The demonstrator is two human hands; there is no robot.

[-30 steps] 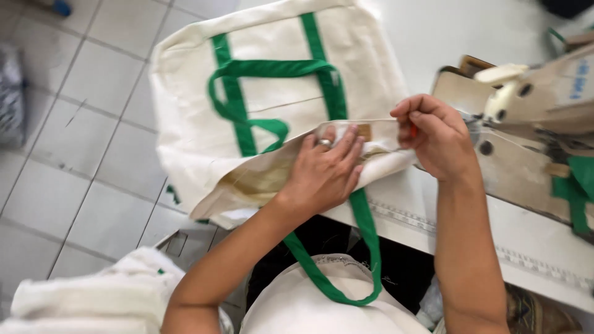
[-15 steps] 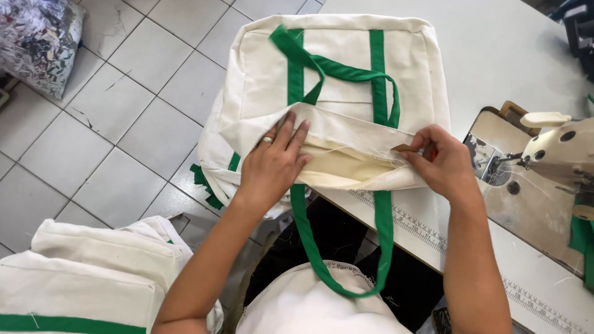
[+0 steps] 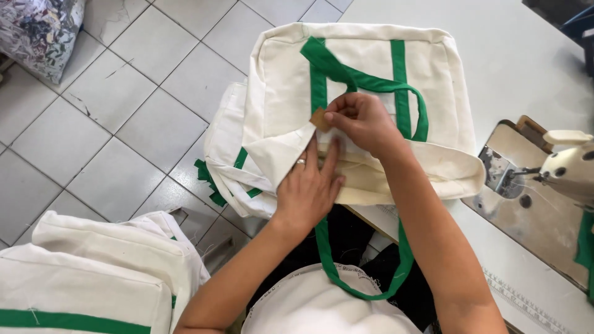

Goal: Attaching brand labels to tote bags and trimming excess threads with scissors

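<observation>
A cream canvas tote bag (image 3: 284, 86) with green strap handles (image 3: 399, 65) lies on the white worktable, its mouth toward me. My left hand (image 3: 309, 185), a ring on one finger, presses flat on the bag's rim just below the opening. My right hand (image 3: 359, 120) pinches a small tan label (image 3: 318, 119) against the bag's upper edge near the green strap. One green handle loop (image 3: 365, 281) hangs down over my lap.
A sewing machine (image 3: 566, 167) and its metal plate (image 3: 526, 210) stand at the right on the table. More cream bags with green trim (image 3: 93, 272) are stacked at lower left. A sack of fabric scraps (image 3: 37, 31) sits on the tiled floor at upper left.
My right hand moved left from the bag's right rim to its middle, carrying the tan label. My left hand slid down and right beneath it. The bag's left corner has folded over.
</observation>
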